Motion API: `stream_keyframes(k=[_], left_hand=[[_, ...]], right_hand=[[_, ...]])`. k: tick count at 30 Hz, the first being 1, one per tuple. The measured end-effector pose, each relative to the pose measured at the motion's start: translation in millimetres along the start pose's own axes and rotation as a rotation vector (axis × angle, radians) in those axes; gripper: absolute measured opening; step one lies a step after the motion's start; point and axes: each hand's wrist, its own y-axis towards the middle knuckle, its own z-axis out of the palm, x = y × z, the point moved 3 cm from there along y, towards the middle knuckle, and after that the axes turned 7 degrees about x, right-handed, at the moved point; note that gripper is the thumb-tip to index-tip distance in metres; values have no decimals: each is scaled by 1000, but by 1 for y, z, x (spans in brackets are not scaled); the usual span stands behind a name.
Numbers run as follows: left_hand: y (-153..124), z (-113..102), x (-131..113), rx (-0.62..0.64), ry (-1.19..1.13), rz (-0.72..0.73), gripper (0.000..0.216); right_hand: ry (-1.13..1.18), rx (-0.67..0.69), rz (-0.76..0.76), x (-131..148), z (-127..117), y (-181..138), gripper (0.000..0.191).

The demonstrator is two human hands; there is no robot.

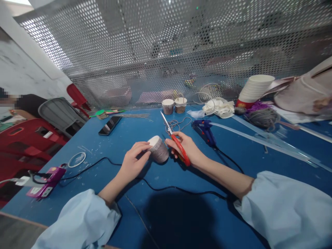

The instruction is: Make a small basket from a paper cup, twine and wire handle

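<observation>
Between my hands, a small paper cup wrapped in grey yarn (159, 153) is tilted over the blue table (103, 214), its white end up and to the left. My left hand (135, 159) grips the cup's left side with thumb and fingers. In my right hand (188, 148) are red-handled scissors (181, 149), blades apart, one pointing up and away from me. The fingers of that hand are close to the cup's right side; whether they touch it I cannot tell. Loose grey yarn (178, 125) lies just beyond the scissors.
Behind stand two wrapped cups (168, 108). To the right lie a blue glue gun (206, 133), glue sticks (259, 138), grey yarn (264, 119) and stacked paper cups (255, 90). On the left are a phone (110, 125) and a purple power strip (46, 182); a black cord (176, 187) crosses the front.
</observation>
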Motion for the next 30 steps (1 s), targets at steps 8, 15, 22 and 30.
stream_keyframes(k=[8, 15, 22, 30], left_hand=[[-2, 1, 0, 57, -427, -381, 14], [-3, -2, 4, 43, -601, -402, 17], [-1, -6, 5, 66, -823, -487, 27], [-3, -10, 2, 84, -645, -463, 20]], right_hand=[[-44, 88, -7, 3, 9, -9, 52], [-88, 175, -43, 7, 15, -18, 55], [-113, 178, -6, 6, 13, -18, 47], [-118, 201, -5, 6, 13, -20, 46]])
